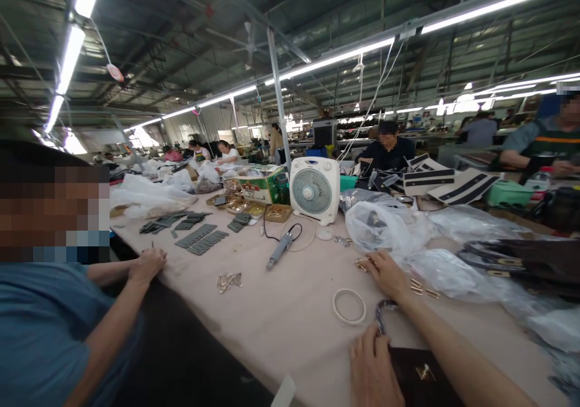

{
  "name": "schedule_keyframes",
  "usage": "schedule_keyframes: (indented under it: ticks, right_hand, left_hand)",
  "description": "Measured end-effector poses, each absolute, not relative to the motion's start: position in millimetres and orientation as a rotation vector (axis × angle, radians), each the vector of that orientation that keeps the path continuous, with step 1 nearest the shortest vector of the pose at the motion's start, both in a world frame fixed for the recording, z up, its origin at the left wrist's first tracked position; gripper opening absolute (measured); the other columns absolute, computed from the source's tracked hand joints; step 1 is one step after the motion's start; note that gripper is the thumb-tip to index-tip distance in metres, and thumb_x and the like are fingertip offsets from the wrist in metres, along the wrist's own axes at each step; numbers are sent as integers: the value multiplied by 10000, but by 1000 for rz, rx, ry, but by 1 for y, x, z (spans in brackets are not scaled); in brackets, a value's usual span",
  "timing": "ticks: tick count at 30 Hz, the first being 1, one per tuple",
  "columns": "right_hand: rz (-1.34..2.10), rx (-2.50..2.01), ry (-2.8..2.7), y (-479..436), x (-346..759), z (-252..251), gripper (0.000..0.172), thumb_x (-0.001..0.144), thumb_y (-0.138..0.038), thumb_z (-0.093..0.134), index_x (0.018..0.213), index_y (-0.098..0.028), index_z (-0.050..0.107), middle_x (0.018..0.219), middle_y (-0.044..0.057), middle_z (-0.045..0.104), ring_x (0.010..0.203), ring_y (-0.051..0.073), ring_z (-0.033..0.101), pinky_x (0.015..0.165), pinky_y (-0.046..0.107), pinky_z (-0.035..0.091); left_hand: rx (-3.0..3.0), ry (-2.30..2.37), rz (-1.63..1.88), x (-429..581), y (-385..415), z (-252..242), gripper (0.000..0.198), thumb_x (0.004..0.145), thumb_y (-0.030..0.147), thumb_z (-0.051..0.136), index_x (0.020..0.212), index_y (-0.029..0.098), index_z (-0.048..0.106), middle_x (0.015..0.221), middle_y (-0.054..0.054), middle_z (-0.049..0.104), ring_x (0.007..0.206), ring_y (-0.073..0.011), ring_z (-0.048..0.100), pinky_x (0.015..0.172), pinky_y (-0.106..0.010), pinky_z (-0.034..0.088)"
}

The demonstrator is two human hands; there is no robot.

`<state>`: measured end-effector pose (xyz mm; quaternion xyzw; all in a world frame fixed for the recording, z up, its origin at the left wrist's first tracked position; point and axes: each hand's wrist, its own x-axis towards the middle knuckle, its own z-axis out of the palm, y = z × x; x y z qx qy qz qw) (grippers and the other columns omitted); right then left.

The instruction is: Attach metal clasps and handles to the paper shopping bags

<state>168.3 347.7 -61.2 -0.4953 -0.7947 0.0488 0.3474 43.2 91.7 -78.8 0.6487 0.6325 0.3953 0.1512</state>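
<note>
the right grip (386, 274) touched gold fittings (360, 265); the left grip (374, 365) lay against the dark bag (423, 386) on the counter (294, 316), likely to steady it; whether either pinched anything, i couldn't tell.

Dark bag (419, 374), near right, cut off by bottom edge; left hand (375, 368) hides its left side. Right hand (385, 272) covers some gold fittings (359, 264), grip unclear. Co-worker (49, 328) cut off at left. White plastic bag (374, 229) beyond: contents blurred.
</note>
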Motion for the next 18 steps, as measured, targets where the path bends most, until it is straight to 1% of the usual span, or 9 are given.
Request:
schedule_keyframes:
  ticks: [3,5,8,10,12,14,16,18]
  right_hand:
    - [136,-1306,-2054,345,173,-55,358,1007,-415,483,1236,-223,679,1231,114,664,1133,281,632,1045,415,476]
    - [213,-1328,-2119,341,178,-50,356,990,-405,497,1207,-210,703,1209,114,693,1097,278,655,1016,402,486]
    - [337,-1342,-2219,337,188,-38,325,975,-439,537,1115,-239,752,1122,79,752,1025,267,690,945,366,505]
    - [338,-1368,-2208,337,193,-31,333,987,-452,524,1111,-251,759,1103,70,769,1000,268,701,918,361,507]
    - [318,-1399,-2175,340,193,-25,349,1003,-408,481,1142,-239,753,1136,84,767,1025,278,698,938,373,497]
    - [309,-1404,-2166,345,187,-23,353,989,-335,470,1167,-218,751,1189,100,757,1084,285,685,987,380,477]
    - [318,-1392,-2185,350,176,-26,358,958,-286,502,1208,-200,743,1247,114,739,1152,287,664,1036,378,452]
    - [335,-1389,-2210,353,163,-32,380,899,-268,592,1241,-177,731,1270,141,725,1179,300,651,1054,382,440]
  left_hand:
    - [1857,1819,1155,43,92,-79,488,967,115,373,1313,276,679,1496,-75,582,1333,-322,539,1148,-514,424]
    - [1857,1823,1147,43,91,-77,496,957,107,389,1322,273,680,1498,-76,581,1335,-322,538,1153,-509,421]
    - [1869,1806,1116,42,89,-73,520,948,86,392,1342,277,673,1509,-70,571,1339,-316,535,1166,-511,407]
    - [1879,1794,1101,41,88,-70,523,947,73,382,1333,266,677,1510,-78,568,1341,-315,534,1163,-518,407]
    - [1890,1790,1095,40,87,-68,523,946,62,368,1320,250,681,1506,-92,570,1339,-318,536,1157,-528,410]
    - [1902,1784,1089,40,87,-66,520,945,57,362,1311,242,682,1504,-98,570,1335,-322,538,1152,-536,412]
    - [1908,1779,1070,39,86,-63,514,947,59,362,1303,244,683,1506,-91,569,1328,-322,541,1146,-535,416]
    - [1909,1783,1046,39,87,-62,512,942,55,362,1290,244,687,1506,-85,570,1315,-321,549,1135,-533,423]
